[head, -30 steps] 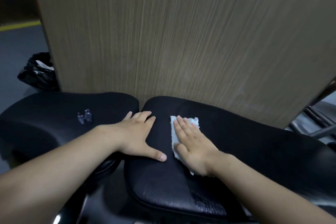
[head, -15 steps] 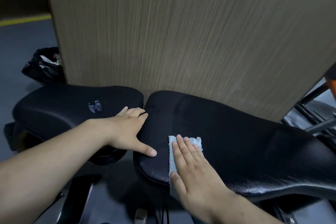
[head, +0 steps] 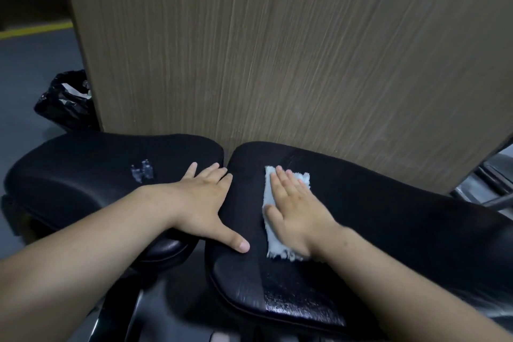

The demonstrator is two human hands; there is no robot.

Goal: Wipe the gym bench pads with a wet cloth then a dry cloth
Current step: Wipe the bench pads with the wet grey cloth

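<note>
A tall wood-grain panel fills the upper view and stands right behind the bench. The bench surface is two black pads set end to end with a narrow gap between them. The right pad is the longer one and runs off toward the right edge; its near end has a glossy, cracked patch. The left pad is shorter and rounded. Grey floor with a yellow line lies at far left, and a crumpled black bag sits on it beside the panel's corner. Bits of metal frame show at far right.

Both hands lie flat with straight fingers, gripping nothing. The left hand rests across the gap – fingers on the end of the left pad, thumb splayed onto the right pad. The right hand presses palm-down on a pale blue cloth on the right pad near its left end; the cloth shows past the fingertips, along the thumb side and under the wrist. A small scuffed mark sits on the left pad, near the left hand's fingers.
</note>
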